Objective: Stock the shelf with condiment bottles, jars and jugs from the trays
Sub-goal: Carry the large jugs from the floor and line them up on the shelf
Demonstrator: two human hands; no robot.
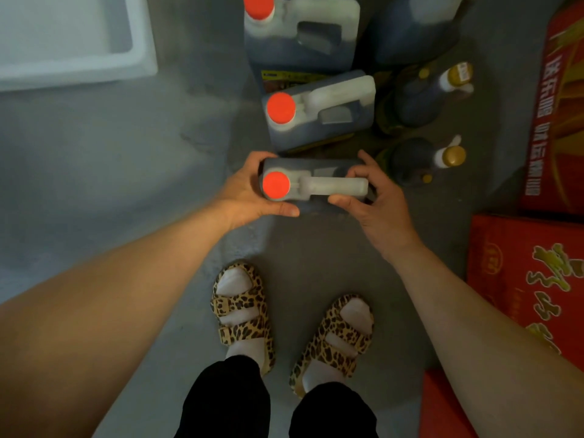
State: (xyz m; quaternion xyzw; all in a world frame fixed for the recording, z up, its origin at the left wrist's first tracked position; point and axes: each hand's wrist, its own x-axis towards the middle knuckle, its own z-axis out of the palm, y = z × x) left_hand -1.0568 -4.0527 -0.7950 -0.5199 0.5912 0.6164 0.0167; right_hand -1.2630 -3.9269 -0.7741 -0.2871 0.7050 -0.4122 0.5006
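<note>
Head view looks straight down at a grey floor (94,191), where both hands bracket a dark jug (316,184) with an orange cap (276,184). That jug sits nearest the person's feet, at the front of a row of like jugs: a second jug (319,112) just behind it and a third jug (300,33) further back. The left hand (249,194) curls round the cap end, thumb on the near side and fingers on the far side. The right hand (376,197) wraps the other end, fingers reaching over the far edge by the moulded handle (335,186), thumb along the near side. Both hands are closed on the jug; whether it is lifted or resting on the floor I cannot tell.

Judging by the dark liquid filling it near the top, the jug is likely heavy, and its smooth plastic walls may slip under a side squeeze. The stiff handle along the top looks the surest hold, with the other hand beneath the base to carry the weight. Keeping it upright seems wise, since the cap's seal cannot be checked.

Two smaller dark bottles (423,159) with gold caps stand to the right, near red cartons (537,279); a white tray (139,42) lies at upper left
</note>
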